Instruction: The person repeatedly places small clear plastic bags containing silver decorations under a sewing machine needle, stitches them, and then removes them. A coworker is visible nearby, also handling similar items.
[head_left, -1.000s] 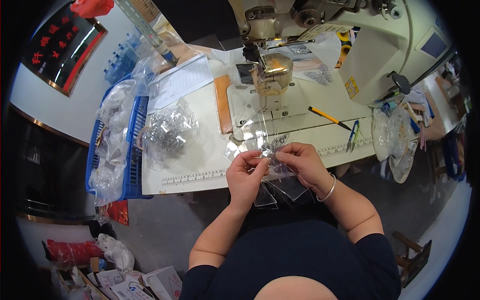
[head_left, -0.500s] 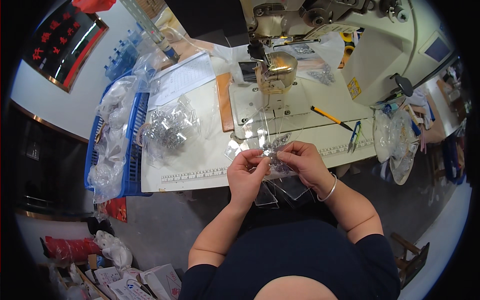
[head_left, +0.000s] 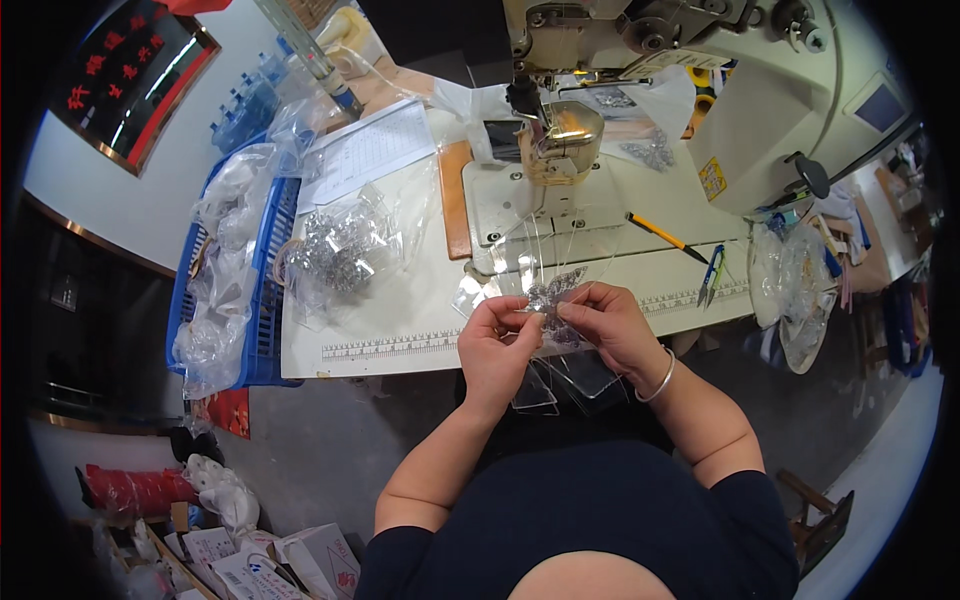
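At the table's front edge, my left hand point(head_left: 497, 348) pinches the left side of a silver glittery ornament point(head_left: 562, 287), shaped somewhat like a butterfly. My right hand point(head_left: 616, 326), with a bangle at its wrist, grips the other side between thumb and fingers. Fingertips hide part of the ornament. Clear plastic sheets point(head_left: 590, 378) hang below it, past the edge. Just beyond my hands stands a sewing machine point(head_left: 561, 150) with its lamp lit. Thin clear strands run from the ornament toward the machine's plate point(head_left: 482, 215).
A pile of silver pieces in clear plastic point(head_left: 345, 248) lies left on the table point(head_left: 400, 335), beside a blue basket point(head_left: 262, 325) of plastic bags. Paper sheets point(head_left: 365, 150) lie behind. An orange pen point(head_left: 665, 236) and blue-green thread snips point(head_left: 711, 275) rest at right.
The whole view has shifted slightly. Both hands keep their pinch on the silver ornament, with only a very small shift of the fingers.
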